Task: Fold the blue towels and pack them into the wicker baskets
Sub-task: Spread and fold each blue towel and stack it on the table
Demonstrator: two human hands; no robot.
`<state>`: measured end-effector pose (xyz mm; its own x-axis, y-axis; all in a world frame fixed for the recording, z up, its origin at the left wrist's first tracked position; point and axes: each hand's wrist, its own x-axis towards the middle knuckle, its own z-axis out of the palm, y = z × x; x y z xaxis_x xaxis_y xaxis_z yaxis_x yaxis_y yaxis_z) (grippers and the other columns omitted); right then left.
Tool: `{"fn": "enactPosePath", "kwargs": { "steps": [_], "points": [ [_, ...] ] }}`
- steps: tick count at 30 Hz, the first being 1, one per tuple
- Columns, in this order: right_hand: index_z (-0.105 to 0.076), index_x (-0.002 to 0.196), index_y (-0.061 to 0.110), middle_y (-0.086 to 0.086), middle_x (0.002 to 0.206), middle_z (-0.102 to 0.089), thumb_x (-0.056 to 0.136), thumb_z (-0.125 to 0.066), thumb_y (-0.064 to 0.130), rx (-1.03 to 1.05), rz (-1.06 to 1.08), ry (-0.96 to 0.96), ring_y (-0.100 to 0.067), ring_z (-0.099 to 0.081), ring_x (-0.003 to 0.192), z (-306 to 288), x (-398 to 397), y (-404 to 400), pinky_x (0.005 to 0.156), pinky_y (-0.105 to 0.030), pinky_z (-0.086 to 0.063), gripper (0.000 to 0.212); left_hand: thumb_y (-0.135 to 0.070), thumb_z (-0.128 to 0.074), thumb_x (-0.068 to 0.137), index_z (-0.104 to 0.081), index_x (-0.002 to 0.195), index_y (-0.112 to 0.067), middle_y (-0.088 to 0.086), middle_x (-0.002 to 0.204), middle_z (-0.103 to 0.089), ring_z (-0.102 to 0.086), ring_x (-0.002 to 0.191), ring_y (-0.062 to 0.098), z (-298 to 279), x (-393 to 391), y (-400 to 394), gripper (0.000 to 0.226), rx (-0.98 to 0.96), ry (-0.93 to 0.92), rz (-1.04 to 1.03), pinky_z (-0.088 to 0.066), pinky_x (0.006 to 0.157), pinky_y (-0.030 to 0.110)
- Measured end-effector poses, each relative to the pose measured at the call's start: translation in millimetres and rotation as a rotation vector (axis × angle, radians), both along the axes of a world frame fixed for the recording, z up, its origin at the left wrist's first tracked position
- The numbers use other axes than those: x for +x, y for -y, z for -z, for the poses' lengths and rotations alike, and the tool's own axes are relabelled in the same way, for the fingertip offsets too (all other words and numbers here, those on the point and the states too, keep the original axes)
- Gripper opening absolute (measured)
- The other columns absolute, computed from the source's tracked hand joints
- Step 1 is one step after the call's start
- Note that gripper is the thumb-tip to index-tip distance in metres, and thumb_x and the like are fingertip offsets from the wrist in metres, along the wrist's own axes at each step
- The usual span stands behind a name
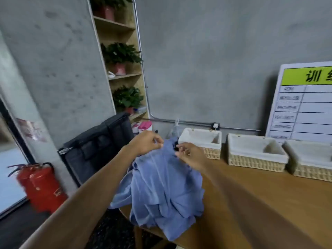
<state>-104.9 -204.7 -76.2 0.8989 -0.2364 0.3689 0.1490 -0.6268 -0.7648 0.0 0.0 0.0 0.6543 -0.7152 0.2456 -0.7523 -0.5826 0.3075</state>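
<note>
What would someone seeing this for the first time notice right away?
Most likely the heap of blue towels spilling over the near left corner of the wooden table, with the left hand and right hand both pinching its top edge. Next, the three lined wicker baskets in a row along the wall on the right, and the red fire extinguisher on the floor at left.

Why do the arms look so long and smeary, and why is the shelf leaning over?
In the head view, the wide lens stretches whatever is close, so both forearms look huge; they are smeared because they are moving. The left hand and right hand pinching the blue towel are sharper. The same lens tilts the shelf and bends the baskets near the edges.
</note>
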Motion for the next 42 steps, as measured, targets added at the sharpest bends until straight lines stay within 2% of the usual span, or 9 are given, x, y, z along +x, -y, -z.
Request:
{"fn": "enactPosePath", "kwargs": {
  "steps": [6, 8, 13, 17, 22, 25, 29, 36, 42],
  "points": [
    [-0.068, 0.092, 0.002, -0.010, 0.083, -0.065, 0.088, -0.072, 0.034, -0.099, -0.026, -0.084, -0.021, -0.058, 0.078, 27, 19, -53, 0.077, -0.039, -0.048, 0.032, -0.029, -0.069, 0.092, -0.073, 0.116, -0.025, -0.010, 0.110, -0.074, -0.065, 0.104, 0.008, 51, 17, -31, 0.024, 0.194, -0.168, -0.105, -0.048, 0.089, 0.022],
    [-0.063, 0.081, 0.003, -0.010, 0.072, -0.059, 0.086, -0.074, 0.036, -0.078, 0.024, -0.100, -0.018, -0.053, 0.068, 30, 27, -55, 0.070, -0.039, -0.047, 0.035, -0.032, -0.067, 0.094, -0.069, 0.120, -0.027, -0.010, 0.111, -0.072, -0.064, 0.107, 0.010, 57, 20, -27, 0.027, 0.152, -0.113, -0.116, -0.049, 0.089, 0.025],
    [-0.066, 0.089, 0.008, 0.000, 0.075, -0.062, 0.083, -0.079, 0.027, 0.104, 0.102, -0.178, -0.016, -0.057, 0.077, 31, 40, -55, 0.076, -0.030, -0.047, 0.024, -0.034, -0.063, 0.096, -0.058, 0.136, -0.031, -0.009, 0.129, -0.061, -0.057, 0.115, 0.015, 56, 31, -10, 0.041, 0.018, 0.050, -0.163, -0.047, 0.094, 0.037],
    [-0.067, 0.076, 0.017, 0.009, 0.071, -0.063, 0.084, -0.076, 0.019, 0.080, 0.088, -0.201, -0.012, -0.058, 0.077, 26, 41, -51, 0.073, -0.023, -0.043, 0.013, -0.034, -0.061, 0.097, -0.059, 0.136, -0.030, -0.009, 0.137, -0.056, -0.050, 0.127, 0.015, 62, 49, 2, 0.039, 0.143, 0.103, -0.082, -0.040, 0.095, 0.031],
    [-0.076, 0.080, 0.007, -0.005, 0.091, -0.075, 0.090, -0.057, 0.006, -0.059, 0.074, -0.174, -0.023, -0.066, 0.090, 18, 32, -41, 0.081, -0.034, -0.051, 0.021, -0.030, -0.062, 0.097, -0.072, 0.110, -0.034, -0.015, 0.115, -0.066, -0.059, 0.110, 0.008, 62, 53, 17, 0.017, 0.105, 0.055, -0.124, -0.040, 0.093, 0.031],
    [-0.069, 0.076, 0.009, -0.003, 0.075, -0.064, 0.090, -0.066, 0.019, -0.032, -0.002, -0.215, -0.015, -0.057, 0.076, 23, 27, -43, 0.074, -0.027, -0.044, 0.018, -0.033, -0.065, 0.095, -0.073, 0.107, -0.029, -0.010, 0.110, -0.064, -0.060, 0.101, 0.013, 65, 60, 18, 0.015, 0.146, 0.002, -0.130, -0.048, 0.093, 0.040],
    [-0.061, 0.074, 0.012, 0.004, 0.072, -0.056, 0.084, -0.073, 0.033, -0.013, 0.021, -0.197, -0.010, -0.050, 0.069, 25, 21, -52, 0.067, -0.028, -0.041, 0.025, -0.027, -0.066, 0.093, -0.069, 0.078, -0.019, -0.002, 0.083, -0.070, -0.066, 0.082, 0.021, 72, 73, 22, 0.017, 0.017, -0.074, -0.183, -0.053, 0.078, 0.045],
    [-0.041, 0.068, 0.015, -0.006, 0.071, -0.050, 0.094, -0.053, 0.024, -0.195, 0.189, -0.145, -0.028, -0.056, 0.074, 21, 19, -72, 0.056, -0.035, -0.029, 0.030, -0.007, -0.043, 0.099, -0.042, 0.083, -0.011, 0.004, 0.071, -0.045, -0.033, 0.064, 0.017, 39, 45, 26, 0.017, -0.183, 0.071, -0.144, -0.032, 0.060, 0.037],
    [-0.061, 0.084, 0.013, -0.008, 0.083, -0.067, 0.096, -0.052, 0.017, 0.124, 0.333, 0.102, -0.026, -0.059, 0.077, -30, 14, -36, 0.066, -0.034, -0.040, 0.016, -0.018, -0.036, 0.108, -0.047, 0.096, -0.011, 0.005, 0.087, -0.054, -0.052, 0.078, 0.031, -20, 34, 23, 0.018, -0.247, 0.210, -0.032, -0.043, 0.075, 0.051]
  ]
}}
